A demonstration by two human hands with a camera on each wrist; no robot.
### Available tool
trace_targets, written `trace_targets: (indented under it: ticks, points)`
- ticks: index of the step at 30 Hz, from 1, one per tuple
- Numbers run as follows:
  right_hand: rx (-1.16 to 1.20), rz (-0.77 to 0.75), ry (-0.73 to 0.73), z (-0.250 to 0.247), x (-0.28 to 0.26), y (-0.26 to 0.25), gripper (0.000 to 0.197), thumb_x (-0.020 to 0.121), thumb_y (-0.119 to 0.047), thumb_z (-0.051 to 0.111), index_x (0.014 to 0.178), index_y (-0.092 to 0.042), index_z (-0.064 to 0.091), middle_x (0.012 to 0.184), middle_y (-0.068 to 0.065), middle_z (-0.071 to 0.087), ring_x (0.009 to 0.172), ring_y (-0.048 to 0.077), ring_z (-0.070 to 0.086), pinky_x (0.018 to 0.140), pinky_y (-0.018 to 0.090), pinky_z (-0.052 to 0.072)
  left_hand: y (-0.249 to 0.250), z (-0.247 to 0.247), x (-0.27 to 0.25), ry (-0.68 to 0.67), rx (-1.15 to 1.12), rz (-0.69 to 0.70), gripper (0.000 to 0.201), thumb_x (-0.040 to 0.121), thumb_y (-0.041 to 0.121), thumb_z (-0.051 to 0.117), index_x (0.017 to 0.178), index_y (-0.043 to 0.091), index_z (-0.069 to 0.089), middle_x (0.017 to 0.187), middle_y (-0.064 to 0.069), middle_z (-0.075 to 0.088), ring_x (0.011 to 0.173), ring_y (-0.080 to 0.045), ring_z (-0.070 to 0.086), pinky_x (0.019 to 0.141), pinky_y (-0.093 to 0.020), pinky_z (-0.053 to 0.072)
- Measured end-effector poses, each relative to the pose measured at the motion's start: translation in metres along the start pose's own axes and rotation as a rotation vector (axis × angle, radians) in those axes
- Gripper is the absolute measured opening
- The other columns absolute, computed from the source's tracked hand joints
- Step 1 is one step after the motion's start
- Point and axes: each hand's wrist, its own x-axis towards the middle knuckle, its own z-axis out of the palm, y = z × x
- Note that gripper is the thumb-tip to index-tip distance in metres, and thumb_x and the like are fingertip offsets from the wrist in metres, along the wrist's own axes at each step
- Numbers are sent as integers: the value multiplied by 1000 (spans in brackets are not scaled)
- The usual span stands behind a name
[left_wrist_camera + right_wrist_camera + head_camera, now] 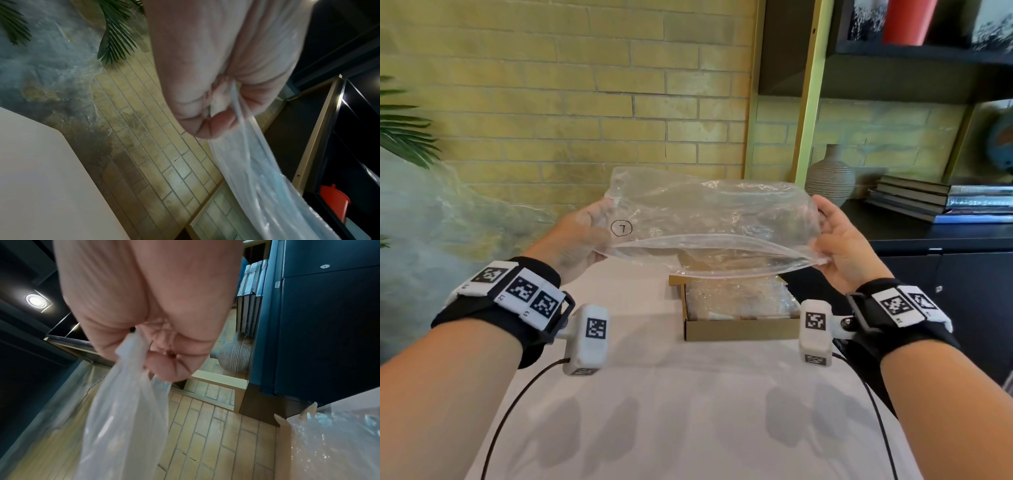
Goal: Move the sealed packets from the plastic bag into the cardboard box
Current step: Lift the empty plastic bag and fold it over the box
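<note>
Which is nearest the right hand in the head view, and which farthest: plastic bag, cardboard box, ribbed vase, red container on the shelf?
1. plastic bag: in the right hand, pinched at its right edge.
2. cardboard box: below and left, on the table.
3. ribbed vase: behind, on the dark cabinet.
4. red container: top shelf, farthest.

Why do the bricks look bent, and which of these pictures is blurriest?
Head view: wide lens bows the brick wall; sharp hand shadows fall on the white table. Left wrist view: the left hand is soft and close. Right wrist view: the plastic bag smears; a ceiling light glares.
</note>
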Motion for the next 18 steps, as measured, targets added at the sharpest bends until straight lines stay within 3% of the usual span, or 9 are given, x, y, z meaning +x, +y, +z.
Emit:
trace_targets:
  ticks: [1, 3, 4, 6, 8, 11, 13, 15, 18]
  points:
    - [31, 9, -18, 1, 0, -1, 56, 86, 15, 34, 118, -27, 52, 111, -5, 64, 90, 14, 67, 63, 27, 56, 0, -2, 0, -14, -18, 8, 63, 79, -9, 55, 135, 18, 45, 129, 13, 45, 92, -4, 55, 66, -20, 45]
    - [65, 99, -21, 0, 2, 2, 35, 94, -7, 40, 124, -19, 54, 116, 6, 66, 102, 23, 66, 86, 39, 54, -1, -3, 1, 2, -53, 16, 36, 73, 1, 65, 105, 18, 61, 111, 8, 60, 84, -3, 56, 66, -17, 44]
    - [52, 177, -19, 0, 2, 2, 32, 95, -20, 43, 124, -15, 56, 117, 10, 66, 107, 26, 64, 95, 42, 49, -1, -2, 1, 45, -62, 19, 20, 77, 3, 67, 89, 19, 61, 99, 7, 63, 82, -4, 56, 69, -17, 43]
    - [-32, 313, -30, -2, 5, 4, 39, 94, -38, 46, 117, -11, 60, 116, 14, 67, 110, 28, 63, 101, 43, 43, -7, 1, 4, 151, -58, 37, 21, 83, 2, 63, 72, 18, 55, 82, 7, 64, 79, -7, 57, 69, -20, 48]
    - [-85, 383, -4, -5, 10, 7, 49, 89, -51, 49, 112, -10, 63, 106, 12, 71, 101, 25, 67, 95, 41, 47, -12, 3, 7, 208, -78, 42, 26, 82, -3, 63, 74, 18, 51, 78, 4, 62, 75, -10, 58, 58, -18, 52]
    - [-213, 421, 89, -1, 12, 10, 51, 88, -53, 50, 101, -6, 65, 70, 3, 57, 67, 13, 58, 76, 29, 46, -17, 5, 9, 209, -92, 26, 34, 81, -11, 61, 90, 21, 51, 88, 2, 61, 80, -11, 60, 65, -20, 48]
    - [-355, 420, 136, 0, 12, 13, 59, 88, -48, 54, 119, 1, 57, 93, 12, 64, 86, 20, 59, 86, 35, 45, -20, 5, 11, 184, -80, 24, 39, 82, -13, 58, 94, 23, 53, 88, 4, 63, 76, -7, 61, 67, -20, 46]
    - [-279, 483, 90, 2, 7, 15, 68, 80, -48, 63, 130, -4, 51, 124, 20, 60, 109, 30, 60, 95, 42, 45, -21, 6, 12, 159, -90, 21, 41, 83, -15, 54, 95, 24, 55, 89, 5, 64, 77, -6, 60, 68, -20, 44]
    - [-157, 544, 18, -3, 3, 17, 71, 68, -41, 73, 130, -12, 52, 128, 24, 56, 108, 31, 64, 103, 51, 41, -19, 6, 13, 123, -148, 13, 43, 84, -17, 49, 94, 25, 57, 88, 6, 65, 78, -5, 60, 66, -17, 45]
